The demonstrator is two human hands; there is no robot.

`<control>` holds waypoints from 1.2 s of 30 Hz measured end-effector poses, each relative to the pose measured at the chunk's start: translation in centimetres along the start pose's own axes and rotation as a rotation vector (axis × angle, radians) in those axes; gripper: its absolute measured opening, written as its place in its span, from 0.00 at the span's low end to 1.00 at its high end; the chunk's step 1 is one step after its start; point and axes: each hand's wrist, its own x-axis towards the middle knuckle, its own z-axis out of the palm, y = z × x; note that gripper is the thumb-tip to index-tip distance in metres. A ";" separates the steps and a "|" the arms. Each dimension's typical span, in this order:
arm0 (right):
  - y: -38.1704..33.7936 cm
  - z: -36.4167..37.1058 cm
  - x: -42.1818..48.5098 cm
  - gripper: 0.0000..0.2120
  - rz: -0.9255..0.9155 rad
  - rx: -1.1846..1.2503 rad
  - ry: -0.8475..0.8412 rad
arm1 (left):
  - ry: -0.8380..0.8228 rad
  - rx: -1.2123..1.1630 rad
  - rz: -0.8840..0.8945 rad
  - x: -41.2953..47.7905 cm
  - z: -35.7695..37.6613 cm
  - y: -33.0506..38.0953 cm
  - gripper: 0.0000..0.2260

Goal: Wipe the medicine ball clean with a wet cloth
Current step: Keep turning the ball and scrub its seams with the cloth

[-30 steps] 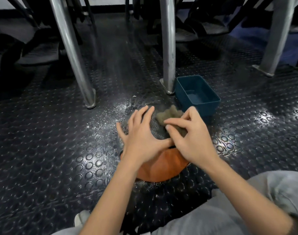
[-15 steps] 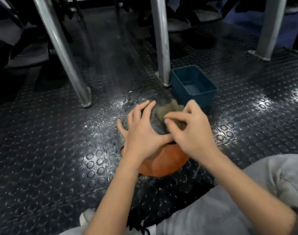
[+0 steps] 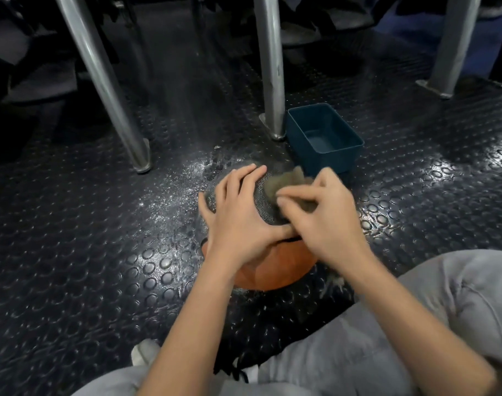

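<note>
Found medicine ball (image 3: 272,267) on studded floor (image 3: 101,252), just in front of blue tub (image 3: 326,162). Saw left hand (image 3: 241,218) pressed on its top, fingers straight and spread. Saw right hand (image 3: 325,221), blurred, pinching grey-brown cloth (image 3: 288,181) against the ball's black textured upper part, fingers curled.

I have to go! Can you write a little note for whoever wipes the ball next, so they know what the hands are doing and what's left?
Left grip: lies flat on top of the ball, fingers spread, steadying it.
Right grip: pinches the cloth against the ball's dark top.
Where things are: the ball sits on the floor; the blue tub stands just beyond it.
Done: wiping is under way on the dark top; how clean it is cannot be told.
Left: probably the orange side and underneath, turning the ball as needed.
</note>
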 end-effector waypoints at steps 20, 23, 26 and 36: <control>2.0 -0.6 0.6 0.08 -0.035 -0.042 0.028 | -0.003 0.104 0.053 -0.7 0.5 0.3 0.47; 3.4 -0.5 5.2 0.09 0.115 -0.076 -0.040 | -0.002 0.124 0.059 -0.7 0.6 0.5 0.46; 3.6 -0.4 5.1 0.09 0.146 -0.011 -0.038 | 0.024 0.110 0.057 -0.6 0.6 0.3 0.47; 1.4 -0.9 2.5 0.07 -0.086 -0.026 -0.096 | 0.051 0.074 0.094 0.1 0.5 -0.6 0.49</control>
